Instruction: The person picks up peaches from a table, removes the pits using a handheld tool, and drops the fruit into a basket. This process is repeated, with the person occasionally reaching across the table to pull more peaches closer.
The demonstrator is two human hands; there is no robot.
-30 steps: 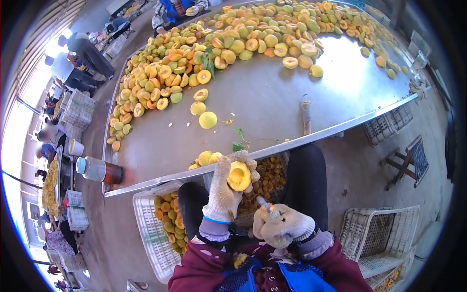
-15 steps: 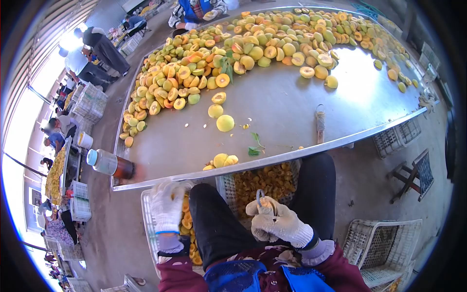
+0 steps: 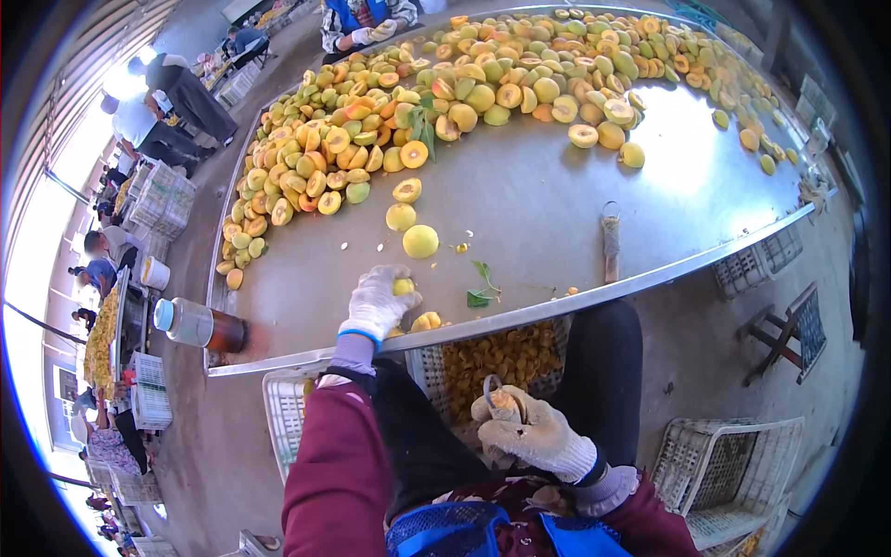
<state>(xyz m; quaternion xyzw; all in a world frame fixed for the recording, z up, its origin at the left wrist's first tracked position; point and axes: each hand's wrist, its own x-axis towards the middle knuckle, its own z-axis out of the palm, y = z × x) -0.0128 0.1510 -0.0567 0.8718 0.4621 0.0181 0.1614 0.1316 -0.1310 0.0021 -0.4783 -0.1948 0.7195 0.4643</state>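
My left hand (image 3: 373, 302), in a white glove, reaches over the near edge of the metal table (image 3: 548, 223). Its fingers curl round a yellow apricot (image 3: 404, 287). Another apricot piece (image 3: 426, 321) lies just beside it on the tabletop. My right hand (image 3: 540, 434), in a beige glove, stays low above my lap, closed on a pitting tool (image 3: 493, 381) with a curved metal loop. A large apricot (image 3: 420, 241) and several halves lie farther in on the table, in front of a wide heap of apricots (image 3: 353, 139).
A crate of apricot pieces (image 3: 501, 362) sits between my knees, a white crate (image 3: 282, 413) left of them. A second looped tool (image 3: 611, 243) and a jar of dark liquid (image 3: 200, 325) rest on the table. A co-worker (image 3: 367, 28) sits across; a stool (image 3: 789, 330) stands right.
My left hand has risen from the crate by my left leg onto the table and closed round an apricot. The right hand has barely moved. The co-worker's hands have come together.
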